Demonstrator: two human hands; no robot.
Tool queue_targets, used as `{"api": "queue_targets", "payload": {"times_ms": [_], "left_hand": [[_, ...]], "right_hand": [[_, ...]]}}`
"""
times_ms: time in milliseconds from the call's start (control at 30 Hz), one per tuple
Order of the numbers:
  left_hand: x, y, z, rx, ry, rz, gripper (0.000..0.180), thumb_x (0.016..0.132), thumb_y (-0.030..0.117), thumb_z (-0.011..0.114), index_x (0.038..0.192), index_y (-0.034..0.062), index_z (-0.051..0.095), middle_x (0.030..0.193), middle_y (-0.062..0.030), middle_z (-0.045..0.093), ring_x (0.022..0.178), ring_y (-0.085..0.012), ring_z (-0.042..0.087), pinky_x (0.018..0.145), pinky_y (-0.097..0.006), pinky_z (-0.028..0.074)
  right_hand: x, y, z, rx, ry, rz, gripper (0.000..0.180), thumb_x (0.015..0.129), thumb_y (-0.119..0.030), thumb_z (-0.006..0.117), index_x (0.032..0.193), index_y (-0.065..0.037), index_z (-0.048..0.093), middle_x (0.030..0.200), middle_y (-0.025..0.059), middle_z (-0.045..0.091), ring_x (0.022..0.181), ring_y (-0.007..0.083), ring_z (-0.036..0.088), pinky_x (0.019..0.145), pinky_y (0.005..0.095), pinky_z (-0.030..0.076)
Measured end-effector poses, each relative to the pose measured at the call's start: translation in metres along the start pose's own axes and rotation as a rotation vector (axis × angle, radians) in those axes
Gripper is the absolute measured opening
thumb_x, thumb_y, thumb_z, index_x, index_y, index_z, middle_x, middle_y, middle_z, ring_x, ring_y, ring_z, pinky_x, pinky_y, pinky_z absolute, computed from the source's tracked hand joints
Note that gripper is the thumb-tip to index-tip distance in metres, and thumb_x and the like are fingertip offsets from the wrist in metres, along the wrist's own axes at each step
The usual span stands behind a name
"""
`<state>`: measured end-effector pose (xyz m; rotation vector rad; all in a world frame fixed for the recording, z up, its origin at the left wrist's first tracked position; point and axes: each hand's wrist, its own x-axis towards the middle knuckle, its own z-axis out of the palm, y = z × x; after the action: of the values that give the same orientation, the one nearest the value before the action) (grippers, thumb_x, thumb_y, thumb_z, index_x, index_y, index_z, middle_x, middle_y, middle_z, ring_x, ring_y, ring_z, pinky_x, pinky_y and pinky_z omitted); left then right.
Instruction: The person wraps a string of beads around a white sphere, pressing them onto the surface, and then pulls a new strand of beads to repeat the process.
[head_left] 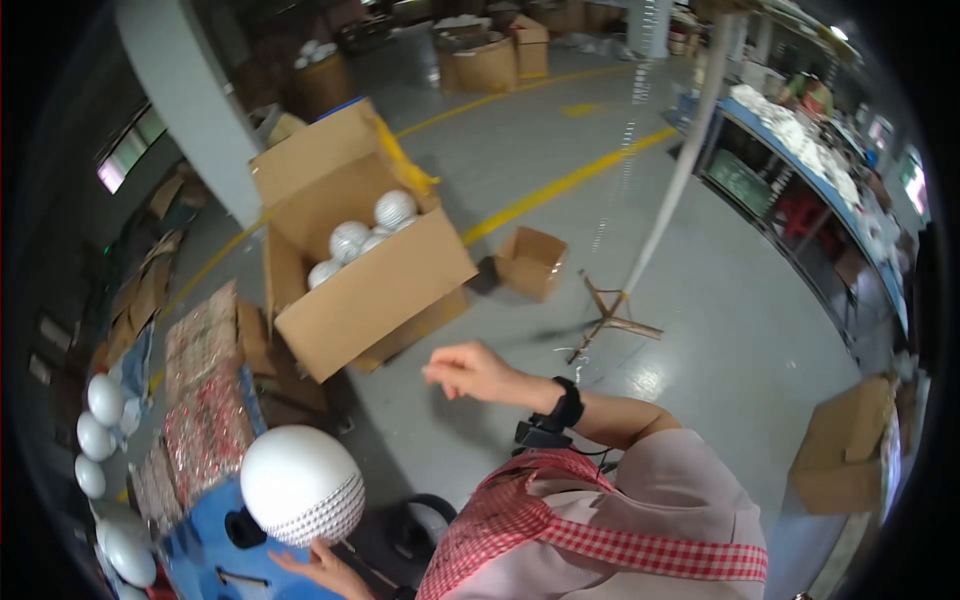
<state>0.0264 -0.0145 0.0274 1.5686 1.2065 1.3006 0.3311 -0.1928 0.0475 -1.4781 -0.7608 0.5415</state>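
A white ball (300, 475) with rows of silver beaded trim round its lower part is at the lower left, over a blue surface (215, 545). My left hand (325, 572) is at its underside, fingers apart and the thumb close against the beaded rows. What bears the ball's weight is hidden. Out in front of me, over the grey floor, my right hand (475, 372) is closed with its fingers curled together. Whether anything thin is between those fingers cannot be made out. A black band with a small device sits on the right wrist.
A large open carton (375, 300) holds several silver-covered balls (350, 240). Beside it are a small carton (531, 262) and a pole on a tripod foot (607, 318). Plastic-wrapped bundles (205, 400) and white balls (105, 400) lie left. A long workbench (790, 150) runs along the right.
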Motion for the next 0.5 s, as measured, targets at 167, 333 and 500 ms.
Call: {"api": "queue_targets", "payload": {"times_ms": [167,333,500], "left_hand": [[-0.004,0.026,0.0,0.535,-0.036,0.467,0.083,0.075,0.028,0.078,0.132,-0.0102,0.031,0.124,-0.0274,0.044,0.113,-0.0359,0.047,0.099,-0.044,0.038],[0.002,0.038,-0.01,0.433,-0.267,0.335,0.081,0.076,0.019,0.075,0.136,-0.0072,0.029,0.138,-0.0273,0.034,0.128,-0.0375,0.033,0.109,-0.045,0.024],[0.016,0.048,-0.015,0.611,-0.289,0.408,0.06,0.079,0.022,0.073,0.125,-0.0065,0.046,0.119,-0.0285,0.048,0.11,-0.0393,0.047,0.097,-0.046,0.037]], "right_hand": [[-0.053,-0.03,-0.155,-0.168,0.662,-0.338,0.016,0.093,-0.02,0.054,0.093,-0.004,0.058,0.074,0.0012,0.06,0.063,0.0075,0.054,0.056,0.0227,0.044],[-0.126,-0.084,-0.33,-0.811,1.783,-0.688,0.038,0.082,-0.011,0.063,0.117,-0.003,0.05,0.11,0.0076,0.054,0.09,0.0132,0.051,0.076,0.0299,0.043],[-0.174,-0.131,-0.434,-0.947,1.99,-0.361,0.053,0.085,-0.016,0.063,0.128,0.003,0.04,0.111,0.0194,0.057,0.096,0.0248,0.058,0.075,0.0326,0.046]]}}
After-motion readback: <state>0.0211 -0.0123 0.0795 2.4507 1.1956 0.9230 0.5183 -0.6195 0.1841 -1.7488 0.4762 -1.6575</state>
